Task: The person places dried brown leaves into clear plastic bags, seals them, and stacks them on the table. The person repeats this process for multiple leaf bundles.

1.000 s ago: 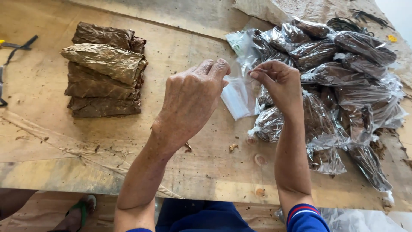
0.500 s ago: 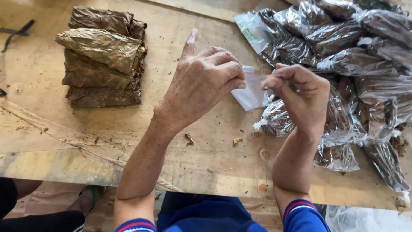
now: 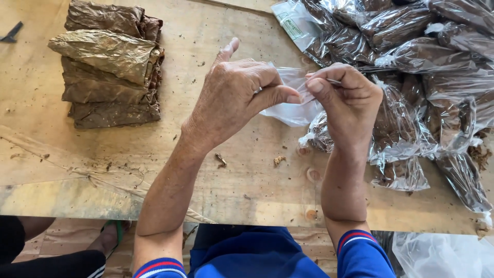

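Both hands, left hand [image 3: 234, 98] and right hand [image 3: 347, 100], have drawn together, now pinching the small clear bag [image 3: 293, 105] between fingertips; the leaf stack [image 3: 110, 64] lies left.

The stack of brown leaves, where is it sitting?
The stack of brown leaves lies at the far left of the wooden table, apart from the left hand.
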